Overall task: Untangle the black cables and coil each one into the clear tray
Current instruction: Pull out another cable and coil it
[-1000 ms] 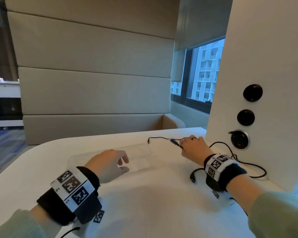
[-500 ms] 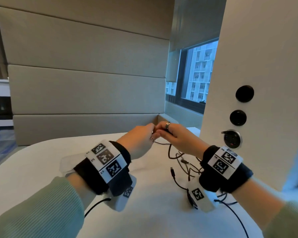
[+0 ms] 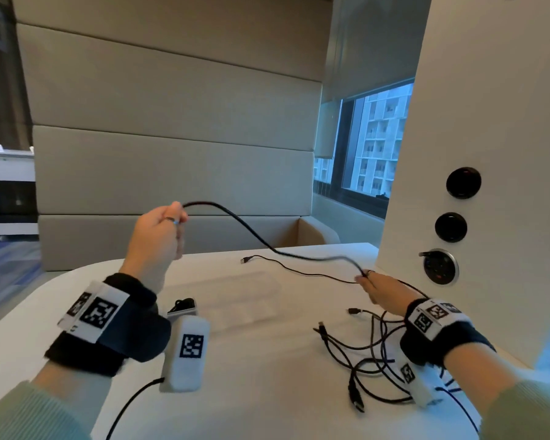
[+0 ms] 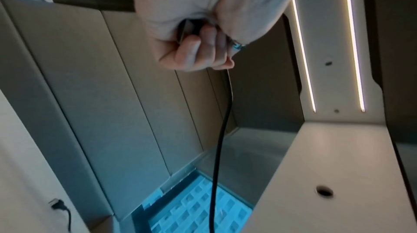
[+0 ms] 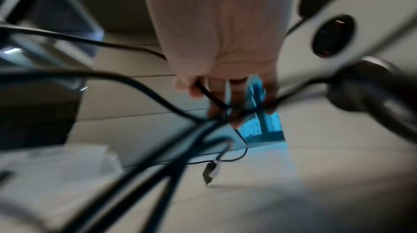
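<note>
A thick black cable (image 3: 251,231) hangs in an arc between my two hands above the white table (image 3: 267,392). My left hand (image 3: 159,236) is raised and grips one end of it; the left wrist view shows the fingers (image 4: 198,53) curled round the cable's plug, the cable (image 4: 222,139) running away from them. My right hand (image 3: 378,289) is low near the pillar and pinches the same cable (image 5: 210,98). A tangle of black cables (image 3: 362,354) lies on the table under my right wrist. The clear tray (image 3: 235,300) sits between my hands.
A thin black cable (image 3: 286,268) with a plug lies behind the tray. The white pillar (image 3: 489,122) at the right carries three round sockets (image 3: 438,266). A small black item (image 3: 183,304) lies left of the tray. Padded bench seating stands behind the table.
My hands were together over the table half a second ago. They have pulled apart: the left rose up and left, the right dropped right, stretching one thick cable out of the tangle.
</note>
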Tool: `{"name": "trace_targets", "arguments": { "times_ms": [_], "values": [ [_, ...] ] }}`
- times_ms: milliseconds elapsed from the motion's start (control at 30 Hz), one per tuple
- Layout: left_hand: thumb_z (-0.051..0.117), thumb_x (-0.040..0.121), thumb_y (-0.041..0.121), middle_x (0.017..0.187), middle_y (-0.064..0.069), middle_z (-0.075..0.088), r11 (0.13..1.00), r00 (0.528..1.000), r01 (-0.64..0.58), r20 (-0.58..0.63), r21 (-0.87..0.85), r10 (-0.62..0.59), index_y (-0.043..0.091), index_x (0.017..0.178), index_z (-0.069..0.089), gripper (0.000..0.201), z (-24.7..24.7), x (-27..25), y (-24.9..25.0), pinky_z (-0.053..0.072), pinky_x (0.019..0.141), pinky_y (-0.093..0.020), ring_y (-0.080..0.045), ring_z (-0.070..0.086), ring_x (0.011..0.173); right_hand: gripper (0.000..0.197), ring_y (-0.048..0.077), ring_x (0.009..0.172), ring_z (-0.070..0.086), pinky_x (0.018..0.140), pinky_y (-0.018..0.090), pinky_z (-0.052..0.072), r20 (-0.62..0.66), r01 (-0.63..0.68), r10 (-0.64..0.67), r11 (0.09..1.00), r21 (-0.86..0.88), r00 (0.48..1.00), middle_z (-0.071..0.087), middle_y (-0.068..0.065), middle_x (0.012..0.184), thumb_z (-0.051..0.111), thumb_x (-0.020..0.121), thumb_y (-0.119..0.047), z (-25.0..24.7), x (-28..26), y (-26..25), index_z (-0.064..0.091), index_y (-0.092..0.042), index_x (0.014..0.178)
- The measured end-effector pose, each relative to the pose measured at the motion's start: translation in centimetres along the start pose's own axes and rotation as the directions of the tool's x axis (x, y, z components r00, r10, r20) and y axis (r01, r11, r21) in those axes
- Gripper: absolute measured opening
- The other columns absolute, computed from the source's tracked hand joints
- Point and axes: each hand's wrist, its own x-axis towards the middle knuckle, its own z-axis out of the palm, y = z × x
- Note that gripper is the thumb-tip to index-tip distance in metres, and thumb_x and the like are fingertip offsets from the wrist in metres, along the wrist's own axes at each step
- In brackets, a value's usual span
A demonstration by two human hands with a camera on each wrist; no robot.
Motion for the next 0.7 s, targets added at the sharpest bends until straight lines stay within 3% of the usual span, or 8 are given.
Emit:
{"name": "trace_targets", "arguments": {
  "times_ms": [100,233,300,400,467,533,600,700],
  "values": [
    [0.035,0.101,0.026,0.036,0.015,0.032,0.993,0.993,0.023,-0.108,-0.115,-0.035,0.018,0.068,0.044,0.035,-2.0,0.7,0.3,0.018,0.034,-0.01,-0.002,0.025,0.031,0.04,0.023,0.11,0.053,0.092,0.029,0.04,0.052,-0.159,0.174,0.964,-0.215,0.983,0.047,0.011,0.129,0.032,0.1,-0.009,-0.3,0.7,2.7,0.034,-0.013,0.139],
    [0.033,0.101,0.027,0.036,0.015,0.031,0.973,0.977,0.031,-0.197,-0.228,-0.077,0.019,0.069,0.043,0.035,-3.5,1.2,0.4,0.018,0.034,-0.01,-0.003,0.024,0.031,0.02,0.02,0.088,0.049,0.076,0.025,0.038,0.105,-0.274,0.302,0.936,-0.22,0.948,0.051,0.007,0.098,0.034,0.101,-0.023,-1.1,2.2,4.9,0.051,-0.013,0.099],
    [0.034,0.101,0.026,0.037,0.013,0.031,0.971,0.983,0.072,-0.146,-0.229,-0.108,0.018,0.07,0.044,0.034,-3.1,1.0,0.3,0.017,0.034,-0.011,-0.002,0.023,0.032,0.026,0.018,0.086,0.046,0.075,0.024,0.037,0.11,-0.267,0.312,0.915,-0.303,0.944,0.048,0.006,0.097,0.036,0.099,-0.019,-1.9,2.6,4.2,0.057,-0.007,0.11],
    [0.035,0.101,0.024,0.038,0.012,0.031,0.983,0.995,0.097,-0.007,-0.157,-0.099,0.016,0.073,0.047,0.032,-1.4,0.0,-0.1,0.018,0.034,-0.014,-0.003,0.024,0.033,0.031,0.015,0.083,0.052,0.067,0.02,0.035,0.077,-0.095,0.121,0.955,-0.282,0.99,0.052,0.008,0.108,0.036,0.099,-0.014,-3.6,1.6,-0.6,0.049,-0.002,0.124],
    [0.037,0.101,0.022,0.04,0.012,0.032,0.991,0.992,0.091,0.097,-0.096,-0.081,0.014,0.074,0.049,0.03,0.1,-0.9,-0.1,0.02,0.035,-0.014,-0.003,0.024,0.034,0.031,0.013,0.095,0.054,0.075,0.018,0.035,-0.036,0.117,-0.118,0.992,-0.037,0.992,0.055,0.006,0.124,0.042,0.099,-0.02,-4.3,0.4,-5.2,0.045,-0.01,0.129],
    [0.038,0.1,0.02,0.039,0.013,0.031,0.994,0.979,0.085,0.19,-0.069,-0.071,0.011,0.074,0.05,0.03,1.6,-1.8,0.2,0.019,0.035,-0.013,-0.003,0.023,0.034,0.048,0.007,0.109,0.049,0.089,0.019,0.035,-0.159,0.346,-0.313,0.896,0.277,0.936,0.052,-0.001,0.13,0.052,0.094,-0.031,-4.4,-1.5,-10.0,0.035,-0.021,0.138],
    [0.039,0.099,0.02,0.041,0.012,0.031,0.992,0.955,0.093,0.289,-0.079,-0.067,0.009,0.073,0.053,0.031,2.6,-2.8,0.6,0.018,0.036,-0.013,-0.003,0.024,0.036,0.064,0.008,0.121,0.044,0.101,0.024,0.033,-0.143,0.463,-0.442,0.813,0.352,0.885,0.043,-0.006,0.139,0.056,0.09,-0.038,-4.1,-2.8,-14.1,0.025,-0.028,0.145],
    [0.04,0.095,0.026,0.048,0.007,0.031,0.972,0.889,0.175,0.449,-0.154,-0.089,0.009,0.077,0.059,0.03,2.9,-4.4,1.2,0.026,0.045,-0.016,-0.006,0.028,0.043,0.036,0.016,0.103,0.06,0.097,0.035,0.045,-0.152,0.556,-0.548,0.719,0.417,0.822,0.061,-0.002,0.118,0.045,0.097,-0.036,-2.3,-3.4,-17.5,0.048,-0.02,0.129]
  ]
}}
